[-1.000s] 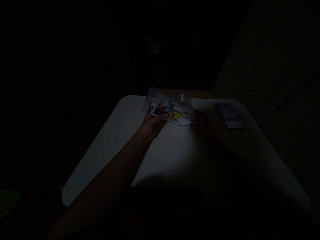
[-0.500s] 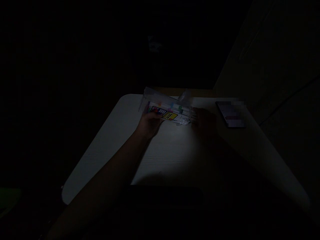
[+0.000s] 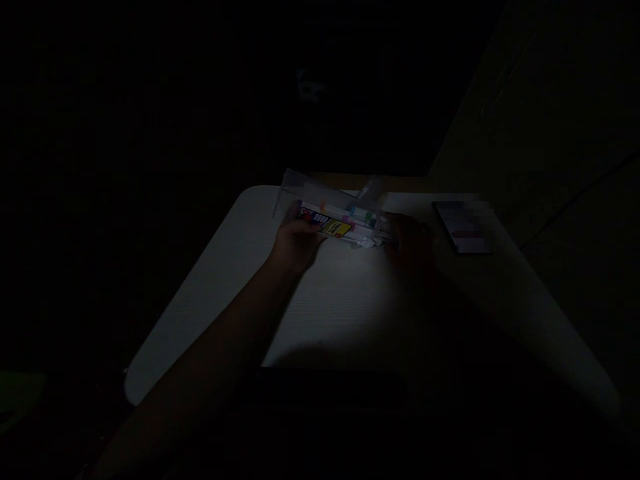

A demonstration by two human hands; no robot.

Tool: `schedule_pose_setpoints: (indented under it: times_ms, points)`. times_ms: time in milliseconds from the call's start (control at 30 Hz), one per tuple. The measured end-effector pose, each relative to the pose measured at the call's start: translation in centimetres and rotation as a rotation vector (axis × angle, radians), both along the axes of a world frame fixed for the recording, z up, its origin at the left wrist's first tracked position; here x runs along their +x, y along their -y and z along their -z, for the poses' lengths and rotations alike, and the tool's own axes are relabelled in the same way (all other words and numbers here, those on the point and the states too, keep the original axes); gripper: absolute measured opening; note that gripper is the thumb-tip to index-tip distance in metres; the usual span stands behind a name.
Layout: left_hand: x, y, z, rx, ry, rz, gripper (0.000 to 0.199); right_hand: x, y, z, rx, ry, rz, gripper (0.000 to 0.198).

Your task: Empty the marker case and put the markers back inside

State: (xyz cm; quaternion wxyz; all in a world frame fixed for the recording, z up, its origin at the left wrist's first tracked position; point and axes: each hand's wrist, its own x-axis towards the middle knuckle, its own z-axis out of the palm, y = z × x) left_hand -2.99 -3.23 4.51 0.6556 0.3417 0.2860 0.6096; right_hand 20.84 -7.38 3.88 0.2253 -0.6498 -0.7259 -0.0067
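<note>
Over a dim table, our left hand is clasping a pen pack, likely light, slick, best held mid-label; our right hand's grip we cannot tell.

The hands are bare, the left forearm too (the right forearm is in shadow).

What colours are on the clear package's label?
The label is mostly dark and yellow, best seen in the head view.
</note>
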Motion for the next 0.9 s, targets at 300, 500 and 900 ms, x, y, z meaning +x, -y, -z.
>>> schedule_pose_setpoints:
  times_ms: [300, 500, 900]
  points:
    - [0.0, -0.1, 0.2, -0.015, 0.0, -0.002, 0.036, 0.7, -0.5, 0.8, 0.046, 0.043, -0.066, 0.066]
    - [-0.1, -0.1, 0.0, -0.015, 0.011, -0.022, 0.034, 1.0, -0.4, 0.8, 0.036, 0.042, 0.003, 0.063]
    - [0.0, 0.1, -0.1, -0.014, 0.004, -0.021, 0.035, -1.0, 1.4, 0.3, 0.118, 0.111, -0.074, 0.078]
